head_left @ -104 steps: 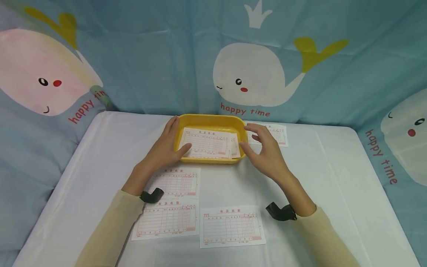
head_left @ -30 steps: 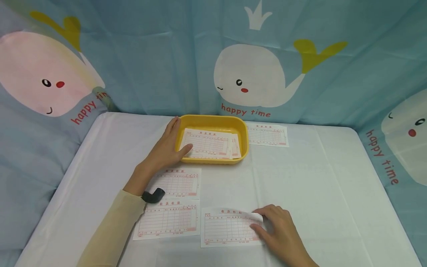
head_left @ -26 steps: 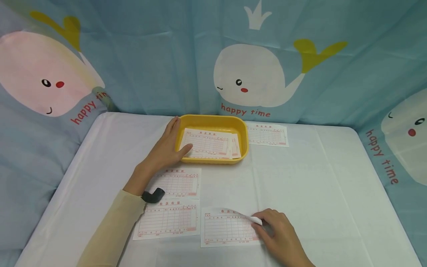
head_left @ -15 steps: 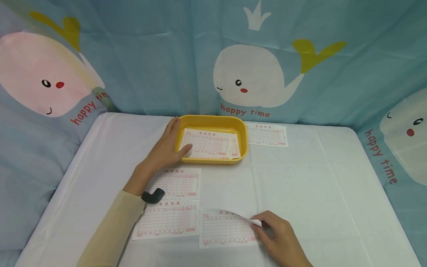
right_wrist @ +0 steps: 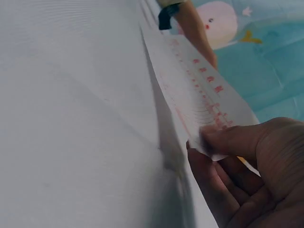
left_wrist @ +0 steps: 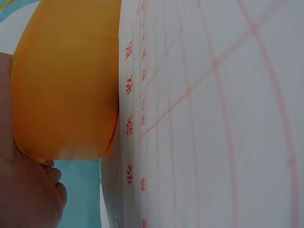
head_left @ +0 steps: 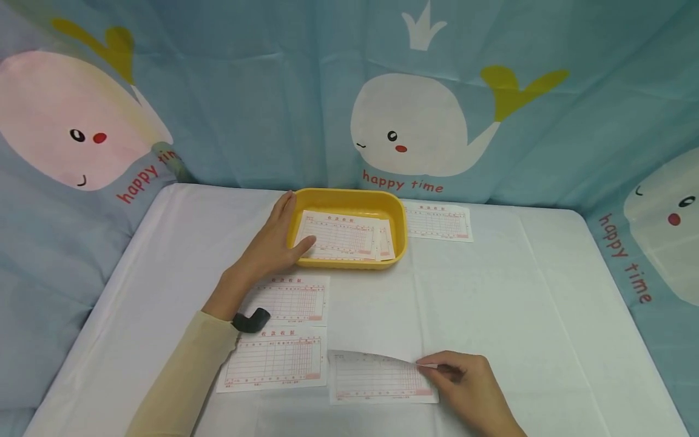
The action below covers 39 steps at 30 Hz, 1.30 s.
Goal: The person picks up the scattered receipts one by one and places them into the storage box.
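My left hand point(head_left: 266, 243) grips the left end of a yellow plastic tray point(head_left: 349, 264), thumb over its front rim and fingers along the outside. Inside the tray lie several white receipt slips point(head_left: 335, 235) printed in red. At the lower right, my right hand point(head_left: 474, 388) pinches the far right corner of a receipt slip point(head_left: 382, 385). That slip's far edge is raised off the cloth and bends down toward the left, while its near edge stays low. In the right wrist view, thumb and index finger hold the slip's corner point(right_wrist: 204, 99). Whether another slip lies beneath it, I cannot tell.
Two more receipt slips lie left of the held one: a near slip point(head_left: 275, 361) and a farther slip point(head_left: 295, 300), partly under the left wrist. Another slip point(head_left: 439, 221) lies right of the tray. A white cloth point(head_left: 519, 303) covers the table; a blue whale-print curtain point(head_left: 246, 121) hangs behind.
My right hand moved from beside the tray down to the near slip, took its far right corner and lifted that edge further. My left hand stays on the tray.
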Each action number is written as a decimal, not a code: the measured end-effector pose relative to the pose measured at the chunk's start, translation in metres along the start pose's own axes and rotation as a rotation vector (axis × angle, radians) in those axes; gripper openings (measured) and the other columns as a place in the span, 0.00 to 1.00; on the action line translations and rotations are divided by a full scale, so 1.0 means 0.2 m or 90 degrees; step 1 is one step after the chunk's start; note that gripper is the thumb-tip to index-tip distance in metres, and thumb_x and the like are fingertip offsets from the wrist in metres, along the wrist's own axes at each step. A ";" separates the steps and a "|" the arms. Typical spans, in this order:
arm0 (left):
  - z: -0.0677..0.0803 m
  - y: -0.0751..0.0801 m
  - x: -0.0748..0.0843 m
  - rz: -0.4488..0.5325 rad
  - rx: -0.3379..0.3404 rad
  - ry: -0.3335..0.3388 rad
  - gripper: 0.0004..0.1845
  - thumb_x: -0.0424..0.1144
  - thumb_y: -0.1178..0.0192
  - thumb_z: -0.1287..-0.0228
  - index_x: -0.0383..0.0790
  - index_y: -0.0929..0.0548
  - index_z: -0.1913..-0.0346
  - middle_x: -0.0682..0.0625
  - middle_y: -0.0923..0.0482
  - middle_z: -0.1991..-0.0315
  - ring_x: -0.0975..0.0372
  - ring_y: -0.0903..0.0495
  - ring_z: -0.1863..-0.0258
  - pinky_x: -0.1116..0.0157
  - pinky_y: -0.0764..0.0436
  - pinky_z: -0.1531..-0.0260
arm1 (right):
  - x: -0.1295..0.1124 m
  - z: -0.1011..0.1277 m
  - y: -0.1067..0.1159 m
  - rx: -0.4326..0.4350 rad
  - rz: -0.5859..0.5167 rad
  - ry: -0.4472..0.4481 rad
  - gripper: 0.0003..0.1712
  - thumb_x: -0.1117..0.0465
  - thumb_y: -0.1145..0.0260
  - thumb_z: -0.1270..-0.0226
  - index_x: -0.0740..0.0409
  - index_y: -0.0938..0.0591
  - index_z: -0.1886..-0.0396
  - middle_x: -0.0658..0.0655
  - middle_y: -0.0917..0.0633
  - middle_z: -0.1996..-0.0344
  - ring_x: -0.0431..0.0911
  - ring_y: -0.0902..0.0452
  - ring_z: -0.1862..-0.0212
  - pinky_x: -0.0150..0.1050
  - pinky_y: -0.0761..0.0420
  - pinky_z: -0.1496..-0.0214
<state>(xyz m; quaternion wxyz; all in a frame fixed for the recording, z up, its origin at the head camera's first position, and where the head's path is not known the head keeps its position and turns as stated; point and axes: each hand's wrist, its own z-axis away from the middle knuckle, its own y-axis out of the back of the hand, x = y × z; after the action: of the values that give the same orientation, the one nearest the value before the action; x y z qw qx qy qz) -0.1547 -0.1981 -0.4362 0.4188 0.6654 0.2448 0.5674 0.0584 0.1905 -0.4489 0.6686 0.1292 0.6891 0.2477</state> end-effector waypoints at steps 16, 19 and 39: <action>0.00 -0.01 0.00 -0.006 0.004 0.002 0.57 0.64 0.42 0.27 0.46 0.66 0.12 0.45 0.68 0.11 0.46 0.51 0.13 0.42 0.40 0.18 | -0.03 -0.10 0.20 -0.007 -0.075 -0.117 0.07 0.60 0.22 0.35 0.54 0.10 0.60 0.48 0.15 0.72 0.37 0.19 0.66 0.30 0.20 0.65; 0.00 0.00 0.00 -0.008 0.001 0.000 0.57 0.64 0.43 0.27 0.46 0.67 0.13 0.46 0.69 0.11 0.45 0.52 0.13 0.41 0.40 0.18 | -0.03 -0.15 0.23 -0.016 -0.112 -0.109 0.06 0.63 0.23 0.34 0.61 0.11 0.60 0.48 0.13 0.72 0.36 0.18 0.68 0.31 0.17 0.66; 0.00 0.00 0.01 -0.005 0.004 0.010 0.56 0.62 0.41 0.27 0.48 0.65 0.12 0.49 0.69 0.11 0.47 0.49 0.13 0.43 0.38 0.18 | -0.17 -0.54 0.30 0.077 -0.186 -0.124 0.16 0.61 0.25 0.30 0.68 0.17 0.52 0.39 0.10 0.64 0.35 0.12 0.61 0.29 0.12 0.56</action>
<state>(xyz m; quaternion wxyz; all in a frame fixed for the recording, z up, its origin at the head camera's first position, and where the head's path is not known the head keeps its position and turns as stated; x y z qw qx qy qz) -0.1549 -0.1961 -0.4355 0.4174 0.6610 0.2524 0.5702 -0.0556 0.2056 -0.3898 0.7523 0.0910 0.6460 0.0925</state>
